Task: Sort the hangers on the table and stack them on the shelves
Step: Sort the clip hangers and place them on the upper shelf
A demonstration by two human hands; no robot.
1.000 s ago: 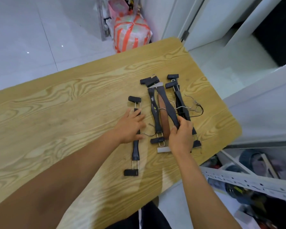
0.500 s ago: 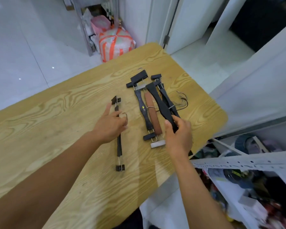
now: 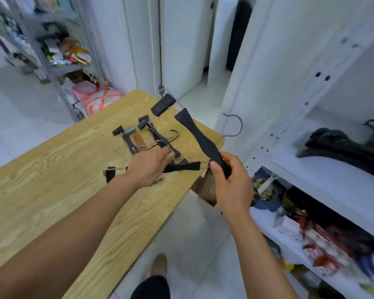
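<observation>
A black clip hanger [image 3: 203,137] (hook toward the shelves [image 3: 333,175]) is clasped by curled fingers [image 3: 233,161] of the right hand [image 3: 231,184], a second hanger [image 3: 181,167] likewise by the left hand [image 3: 147,167]

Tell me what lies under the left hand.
A black clip hanger, which the left hand grips; its two ends show, but its middle is covered.
</observation>
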